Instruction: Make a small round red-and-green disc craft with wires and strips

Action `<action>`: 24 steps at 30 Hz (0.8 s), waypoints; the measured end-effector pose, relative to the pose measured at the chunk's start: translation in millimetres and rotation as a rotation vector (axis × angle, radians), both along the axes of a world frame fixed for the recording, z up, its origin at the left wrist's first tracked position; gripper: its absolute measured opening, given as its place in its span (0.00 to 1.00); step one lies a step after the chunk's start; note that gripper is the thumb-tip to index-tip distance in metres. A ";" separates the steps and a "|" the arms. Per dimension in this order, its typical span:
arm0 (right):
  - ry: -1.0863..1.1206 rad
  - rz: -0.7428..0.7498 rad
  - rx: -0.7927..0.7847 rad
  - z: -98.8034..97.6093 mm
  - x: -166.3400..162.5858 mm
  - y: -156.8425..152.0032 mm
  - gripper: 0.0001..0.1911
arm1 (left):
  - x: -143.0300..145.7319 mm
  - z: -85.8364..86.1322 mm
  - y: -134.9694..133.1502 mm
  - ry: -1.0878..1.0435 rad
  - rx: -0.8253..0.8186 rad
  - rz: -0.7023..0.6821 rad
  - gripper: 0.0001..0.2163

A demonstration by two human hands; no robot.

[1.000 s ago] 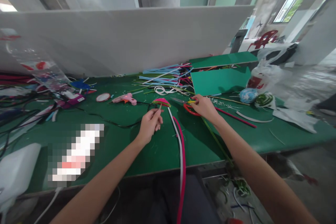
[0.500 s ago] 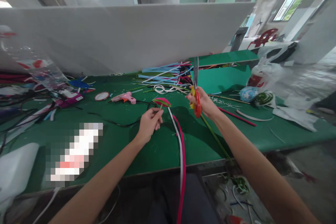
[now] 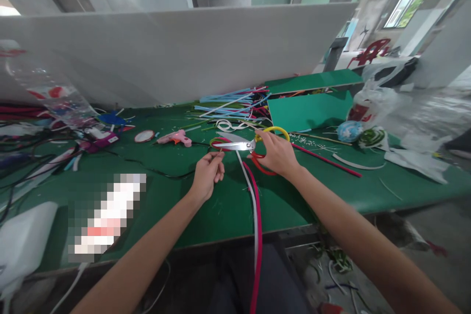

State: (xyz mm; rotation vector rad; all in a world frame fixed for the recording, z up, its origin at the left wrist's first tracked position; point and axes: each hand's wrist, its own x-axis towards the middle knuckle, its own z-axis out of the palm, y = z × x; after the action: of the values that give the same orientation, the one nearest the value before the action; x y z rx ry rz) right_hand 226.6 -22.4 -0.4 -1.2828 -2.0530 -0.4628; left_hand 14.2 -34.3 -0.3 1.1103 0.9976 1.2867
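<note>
My left hand [image 3: 208,171] is closed in a pinch on the stick of a small pink and green rolled piece [image 3: 217,142], held just above the green table [image 3: 154,196]. My right hand [image 3: 273,153] grips scissors [image 3: 241,145] with one yellow and one red handle. The metal blades point left and lie right at the rolled piece. A white strip and a pink strip [image 3: 256,216] run from under the hands toward me and hang over the table's front edge.
A pink glue gun [image 3: 175,138] with a black cord lies left of the hands. A pile of coloured strips [image 3: 235,103] sits behind, green foam sheets [image 3: 309,112] and plastic bags [image 3: 379,103] to the right. Cables and clutter fill the far left. A white board [image 3: 176,54] walls the back.
My right hand lifted the scissors off the table, swung them upright, then turned the blades left to the rolled piece. My left hand stayed in place.
</note>
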 end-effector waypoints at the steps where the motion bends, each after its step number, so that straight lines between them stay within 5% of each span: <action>1: -0.022 -0.004 0.004 -0.7 -1.5 -0.3 0.32 | 0.5 0.6 -0.6 -0.010 -0.003 -0.007 0.09; 24: -0.044 -0.051 -0.009 -2.3 -10.7 -3.8 0.29 | 3.1 1.8 -7.1 0.024 -0.014 -0.141 0.12</action>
State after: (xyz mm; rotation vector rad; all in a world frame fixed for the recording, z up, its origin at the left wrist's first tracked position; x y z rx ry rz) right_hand 215.9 -26.3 -2.7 -1.3433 -2.0652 -0.5102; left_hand 17.4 -41.4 1.5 1.1671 0.9279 1.1545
